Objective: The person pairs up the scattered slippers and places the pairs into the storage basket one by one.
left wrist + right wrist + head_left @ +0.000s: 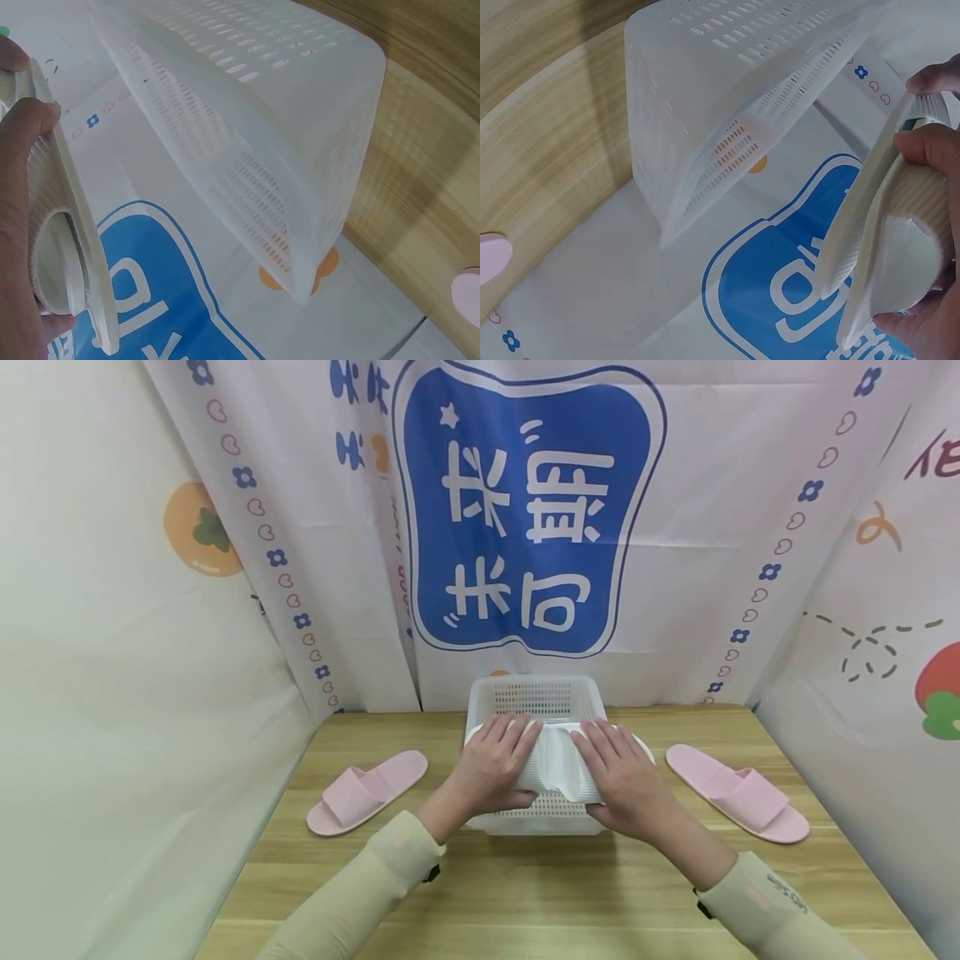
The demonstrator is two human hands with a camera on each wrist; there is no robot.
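A pair of white slippers [558, 764] with ribbed straps is held above a white perforated plastic basket [543, 825]. My left hand [491, 764] grips the slippers from the left, fingers over the top and thumb beneath. From the other side my right hand [626, 781] holds them in the same way. In the right wrist view, two soles of the slippers [855, 255] lie close together, with a narrow gap between them. The left wrist view shows one sole edge of the slippers [86, 247], apart from the basket rim. My palms hide much of the straps.
One pink slipper [401, 774] lies on the wooden table [517, 902] left of the basket, and another pink slipper [690, 764] lies to its right. Behind the table hangs a white printed cloth [675, 610] with a blue panel. Similar cloth walls the sides.
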